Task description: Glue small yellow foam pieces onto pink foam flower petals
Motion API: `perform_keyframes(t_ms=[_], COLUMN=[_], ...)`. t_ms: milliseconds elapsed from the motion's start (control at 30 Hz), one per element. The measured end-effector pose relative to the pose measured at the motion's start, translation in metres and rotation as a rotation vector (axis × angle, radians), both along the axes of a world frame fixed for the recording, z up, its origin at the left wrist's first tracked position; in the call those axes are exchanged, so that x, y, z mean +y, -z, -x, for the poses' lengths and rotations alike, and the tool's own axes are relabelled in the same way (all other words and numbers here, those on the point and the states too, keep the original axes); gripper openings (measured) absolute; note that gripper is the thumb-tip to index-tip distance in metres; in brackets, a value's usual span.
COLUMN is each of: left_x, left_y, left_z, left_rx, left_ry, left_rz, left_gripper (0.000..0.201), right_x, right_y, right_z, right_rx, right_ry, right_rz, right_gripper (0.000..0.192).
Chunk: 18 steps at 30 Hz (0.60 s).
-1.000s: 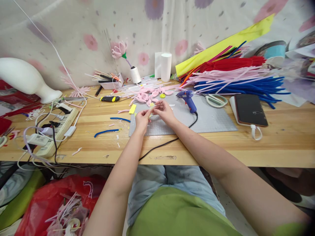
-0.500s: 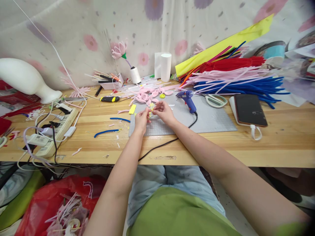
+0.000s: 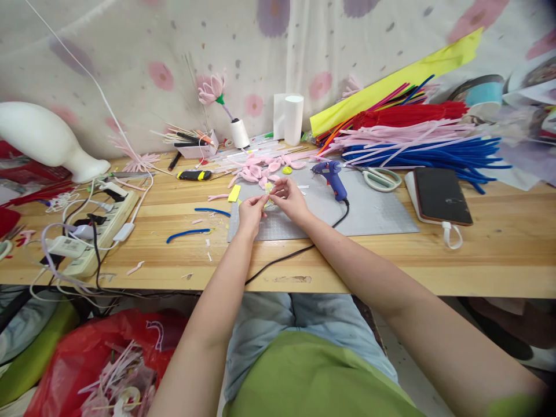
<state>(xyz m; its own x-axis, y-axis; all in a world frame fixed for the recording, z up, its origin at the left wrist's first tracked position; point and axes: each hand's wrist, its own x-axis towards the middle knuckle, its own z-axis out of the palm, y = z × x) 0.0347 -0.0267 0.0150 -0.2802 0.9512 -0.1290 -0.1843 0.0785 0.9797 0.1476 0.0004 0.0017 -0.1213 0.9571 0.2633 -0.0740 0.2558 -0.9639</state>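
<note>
We had both hands over the grey cutting mat (image 3: 373, 211), near its left end. Our left hand (image 3: 251, 211) and right hand (image 3: 290, 198) met there, fingertips pinched narrow on a small yellow piece (image 3: 268, 196) held between them, just above the mat. The piece was too small for us to tell its exact shape, or which fingers bore most of the grip.

Just beyond our hands, at the far left edge of the mat, lay a cluster of pink petal loops (image 3: 260, 168) and a small yellow disc (image 3: 286, 169). A yellow strip (image 3: 234, 193) lay just off the mat's left edge, and further left of it two blue pipe-cleaner pieces (image 3: 186, 233) rested on the wooden table (image 3: 478, 260). The blue glue gun (image 3: 333, 176) lay on the mat to the right of our hands, close by, its black cord trailing off the mat's near edge toward us. Scissors (image 3: 381, 178) lay at the mat's far right corner, and a black phone (image 3: 441, 194) sat just off the mat's right side. Behind the mat to the right were heaps of blue, pink and red pipe cleaners (image 3: 425, 145). Well to the left of the mat sat a white power strip (image 3: 102, 231) with plugs in it.
</note>
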Motion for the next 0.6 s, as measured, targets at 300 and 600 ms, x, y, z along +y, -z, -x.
perform_keyframes(t_ms=[300,600], left_x=[0.0001,0.0016], left_y=[-0.0017,-0.0008], left_z=[-0.0002,0.0], left_rx=[-0.043,-0.064], left_ry=[-0.03,-0.05], left_rz=[0.006,0.001], left_gripper=[0.013,0.018], right_x=[-0.0013,0.001], right_y=[-0.0004,0.0017], right_z=[0.0017,0.004], right_rx=[-0.016,0.04], right_ry=[0.026,-0.021], right_rz=[-0.013,-0.008], right_gripper=[0.032,0.039])
